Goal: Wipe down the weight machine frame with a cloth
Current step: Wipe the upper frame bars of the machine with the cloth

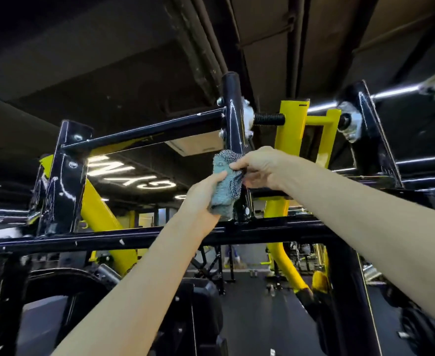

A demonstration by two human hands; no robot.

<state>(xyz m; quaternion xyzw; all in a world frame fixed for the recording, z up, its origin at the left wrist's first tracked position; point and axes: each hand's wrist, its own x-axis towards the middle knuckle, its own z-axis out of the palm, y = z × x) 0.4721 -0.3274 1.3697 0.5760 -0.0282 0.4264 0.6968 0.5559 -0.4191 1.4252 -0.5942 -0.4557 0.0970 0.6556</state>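
Note:
A grey-blue cloth (226,183) is bunched against the black upright post (233,111) at the top of the weight machine frame. My left hand (201,196) grips the cloth's lower part from the left. My right hand (260,167) pinches its upper edge from the right, fingers curled round the fabric. Both arms reach upward from below. The cloth hides the middle of the post. A black crossbar (108,238) runs horizontally just beneath the hands.
A second black upright (68,176) stands at the left, joined by a slanted black bar (144,132). Yellow machine arms (290,129) rise behind the post. A threaded rod (269,119) and another black bracket (368,129) sit at the right. A dark seat pad (201,304) lies below.

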